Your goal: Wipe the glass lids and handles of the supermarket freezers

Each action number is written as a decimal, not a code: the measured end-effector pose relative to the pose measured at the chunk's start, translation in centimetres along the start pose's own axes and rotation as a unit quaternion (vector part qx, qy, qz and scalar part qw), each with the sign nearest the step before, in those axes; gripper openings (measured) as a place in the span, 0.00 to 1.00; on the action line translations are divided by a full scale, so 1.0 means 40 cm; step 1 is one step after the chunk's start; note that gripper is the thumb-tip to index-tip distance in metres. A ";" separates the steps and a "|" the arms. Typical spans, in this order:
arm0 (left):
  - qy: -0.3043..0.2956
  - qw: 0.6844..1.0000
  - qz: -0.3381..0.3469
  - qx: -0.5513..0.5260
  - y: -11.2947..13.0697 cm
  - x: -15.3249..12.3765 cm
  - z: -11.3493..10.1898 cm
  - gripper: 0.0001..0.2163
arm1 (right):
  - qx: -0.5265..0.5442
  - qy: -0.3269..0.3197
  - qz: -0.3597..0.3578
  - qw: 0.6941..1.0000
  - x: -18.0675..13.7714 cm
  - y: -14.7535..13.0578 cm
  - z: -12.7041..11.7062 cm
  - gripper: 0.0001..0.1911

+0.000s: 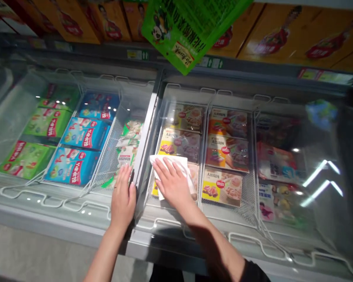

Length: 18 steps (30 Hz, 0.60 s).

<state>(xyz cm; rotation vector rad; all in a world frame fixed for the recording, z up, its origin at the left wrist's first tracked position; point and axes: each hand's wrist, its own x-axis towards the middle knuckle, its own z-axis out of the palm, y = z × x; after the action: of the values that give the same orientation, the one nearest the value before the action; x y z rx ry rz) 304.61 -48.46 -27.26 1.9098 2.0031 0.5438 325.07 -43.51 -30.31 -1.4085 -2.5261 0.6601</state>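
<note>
Flat and unfolded under my right hand (175, 182) lies a white wipe (191, 184), cloth or paper, I cannot tell which. That hand presses it onto the glass lid (182, 92) of a chest freezer, with its fingers stretched and slightly apart. My left hand (123, 196) rests on the neighbouring glass lid (97, 80), beside the metal divider (148, 129), fingers straight and close together, holding nothing. Beneath the glass, boxed frozen food (222, 188) sits below my right hand and bagged food (132, 129) lies beyond my left fingertips.
White wire baskets (202, 152) separate the packs inside the freezer. Blue boxes (73, 164) and green packs (26, 160) fill the left side. A green package (188, 31) hangs over the back edge, before a shelf of orange boxes (282, 31). Ceiling lights reflect in the right-hand glass.
</note>
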 end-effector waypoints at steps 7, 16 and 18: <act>-0.038 0.998 0.045 0.029 -0.010 -0.025 0.029 0.28 | -0.119 0.054 0.267 0.955 -0.080 0.308 -0.123 0.33; -0.035 0.998 0.041 0.019 -0.015 -0.024 0.033 0.26 | -0.039 0.051 0.188 0.980 0.348 0.156 -0.041 0.33; -0.034 0.998 0.042 0.020 -0.016 -0.024 0.032 0.26 | -0.007 0.029 0.118 0.993 0.335 0.060 -0.010 0.33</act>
<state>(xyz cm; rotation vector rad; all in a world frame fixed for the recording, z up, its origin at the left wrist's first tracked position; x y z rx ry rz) 304.72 -49.35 -28.71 2.0170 1.9124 0.4551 319.87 -31.03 -31.90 -1.7239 -2.3457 0.6287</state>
